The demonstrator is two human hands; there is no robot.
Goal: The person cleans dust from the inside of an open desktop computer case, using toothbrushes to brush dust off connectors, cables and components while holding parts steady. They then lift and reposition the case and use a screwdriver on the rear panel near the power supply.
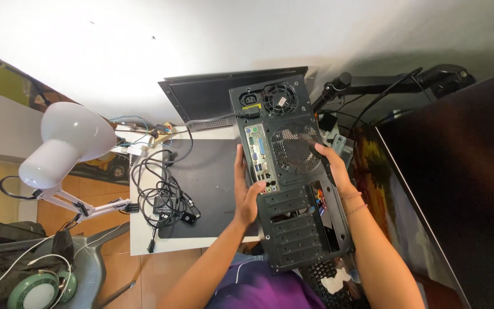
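A black desktop computer case (293,171) is held up over the desk with its rear panel facing me, showing fans, ports and slot covers. My left hand (246,189) grips its left edge beside the port panel. My right hand (334,169) holds the right edge next to the round fan grille. A removed black side panel (212,177) lies flat on the white desk (141,237) under the case.
A tangle of black cables (164,197) lies on the desk's left part. A white desk lamp (67,146) stands at left. A black monitor (458,183) fills the right side, a keyboard (324,283) sits near me, and green headphones (38,289) rest at lower left.
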